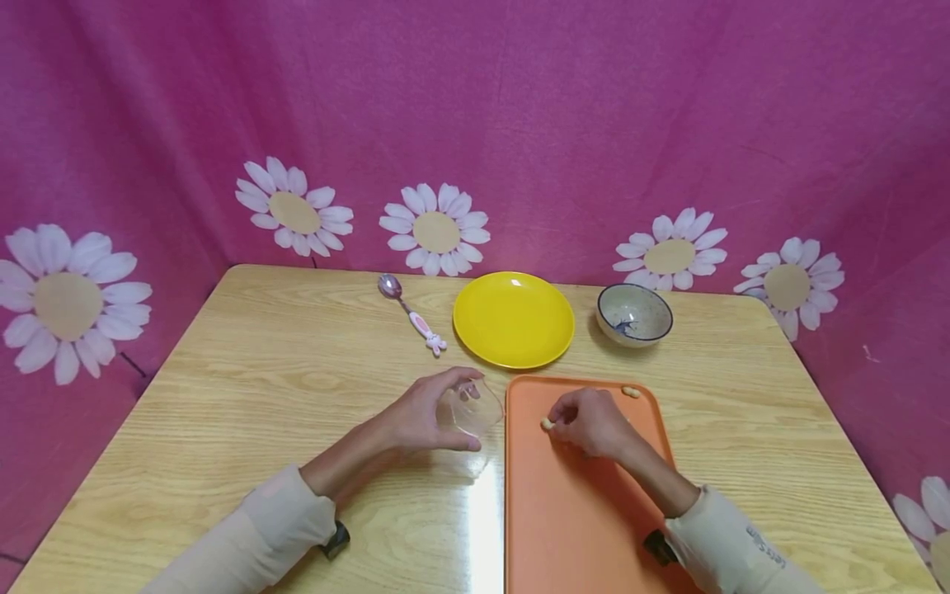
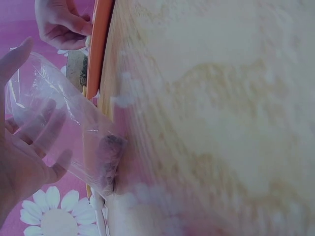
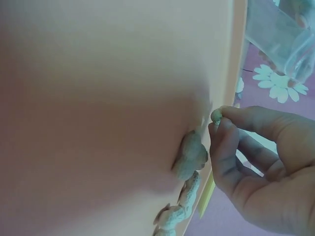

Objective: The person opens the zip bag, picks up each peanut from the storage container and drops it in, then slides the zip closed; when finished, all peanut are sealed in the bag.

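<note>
My left hand point(image 1: 419, 414) holds a clear plastic bag point(image 1: 481, 404) near the tray's left edge, thumb and fingers spread around it. In the left wrist view, a small dark clump point(image 2: 110, 153) shows at the bag's lower end. Over the orange tray point(image 1: 549, 520), my right hand point(image 1: 591, 422) pinches a peanut point(image 1: 547, 424) between thumb and fingertips. More unshelled peanuts point(image 3: 191, 156) lie along the tray in the right wrist view, partly hidden by that hand in the head view. One peanut point(image 1: 631, 392) sits by the tray's far right corner.
Behind the tray stands a yellow plate point(image 1: 514, 320), with a patterned bowl point(image 1: 634, 315) to its right. A spoon point(image 1: 417, 320) with a pink rabbit handle lies left of the plate. A pink flowered curtain point(image 1: 519, 124) hangs along the wooden table's point(image 1: 282, 346) far edge.
</note>
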The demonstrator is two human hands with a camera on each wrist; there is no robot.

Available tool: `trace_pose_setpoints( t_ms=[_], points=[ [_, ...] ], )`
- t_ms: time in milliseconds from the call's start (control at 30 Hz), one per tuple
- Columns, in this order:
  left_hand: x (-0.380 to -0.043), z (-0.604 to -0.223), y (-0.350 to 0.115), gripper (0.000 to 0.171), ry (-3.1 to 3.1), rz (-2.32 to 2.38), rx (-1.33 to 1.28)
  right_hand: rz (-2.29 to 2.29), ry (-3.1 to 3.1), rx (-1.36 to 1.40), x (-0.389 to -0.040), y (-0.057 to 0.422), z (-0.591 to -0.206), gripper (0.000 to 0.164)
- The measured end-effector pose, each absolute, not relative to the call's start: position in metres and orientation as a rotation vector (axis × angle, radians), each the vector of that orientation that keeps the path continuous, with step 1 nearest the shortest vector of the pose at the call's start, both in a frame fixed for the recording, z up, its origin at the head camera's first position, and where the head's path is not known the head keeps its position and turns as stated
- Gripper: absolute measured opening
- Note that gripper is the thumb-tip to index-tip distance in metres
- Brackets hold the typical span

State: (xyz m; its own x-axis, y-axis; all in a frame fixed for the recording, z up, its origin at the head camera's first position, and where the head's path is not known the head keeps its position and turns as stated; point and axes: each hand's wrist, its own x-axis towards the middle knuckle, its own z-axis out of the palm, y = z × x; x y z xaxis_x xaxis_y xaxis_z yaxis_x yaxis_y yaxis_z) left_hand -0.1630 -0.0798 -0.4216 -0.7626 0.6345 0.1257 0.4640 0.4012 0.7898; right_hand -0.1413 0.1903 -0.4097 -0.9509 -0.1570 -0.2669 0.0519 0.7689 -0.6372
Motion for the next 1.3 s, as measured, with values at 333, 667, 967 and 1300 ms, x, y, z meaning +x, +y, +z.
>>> trace_pose_setpoints(
  t_ms=[333, 667, 967, 1300],
  points=[
    [-0.164, -0.423, -0.079, 0.083, 2.477, 1.271, 0.983, -1.069, 2.723, -0.175, -0.144, 0.193, -0.405, 0.006],
    [-0.164, -0.422, -0.079, 0.083, 2.479, 1.271, 0.970, -1.309, 2.729, -0.381, -0.148, 0.175, -0.390, 0.011],
    [-0.163, -0.422, -0.079, 0.083, 2.462, 1.281, 0.956, -1.392, 2.662, -0.575, -0.146, 0.149, -0.384, 0.012],
    [-0.163, -0.420, -0.079, 0.082, 2.462, 1.278, 0.963, -1.334, 2.659, -0.683, -0.145, 0.138, -0.384, 0.011]
  ],
)
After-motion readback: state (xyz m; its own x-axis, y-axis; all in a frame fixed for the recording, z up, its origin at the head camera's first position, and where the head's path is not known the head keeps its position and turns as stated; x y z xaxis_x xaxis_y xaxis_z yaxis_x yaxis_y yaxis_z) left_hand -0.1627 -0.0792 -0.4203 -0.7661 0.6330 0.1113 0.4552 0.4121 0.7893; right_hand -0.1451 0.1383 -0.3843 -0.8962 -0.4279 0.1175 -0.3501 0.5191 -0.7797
